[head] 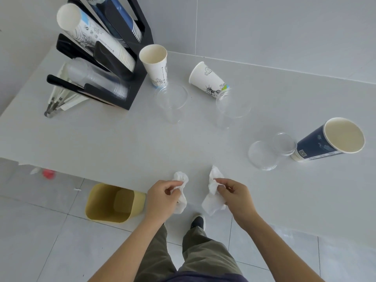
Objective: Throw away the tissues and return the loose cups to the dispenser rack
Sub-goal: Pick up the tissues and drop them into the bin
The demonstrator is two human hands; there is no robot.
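Observation:
My left hand (162, 197) pinches a crumpled white tissue (181, 181) at the table's near edge. My right hand (237, 195) grips a second white tissue (212, 200) beside it. Loose on the table stand two white paper cups (155, 64) (207, 79), a dark blue paper cup (329, 142) at the right, and three clear plastic cups (171, 100) (232, 105) (264, 154). The black dispenser rack (134, 86) stands at the back left, holding stacked white, blue and clear cups.
A yellow waste bin (110, 203) sits on the floor just left of my left hand, partly under the grey table (122, 143). Paper-wrapped straws and tongs (57, 102) lie left of the rack. A red item (48, 173) lies on the floor.

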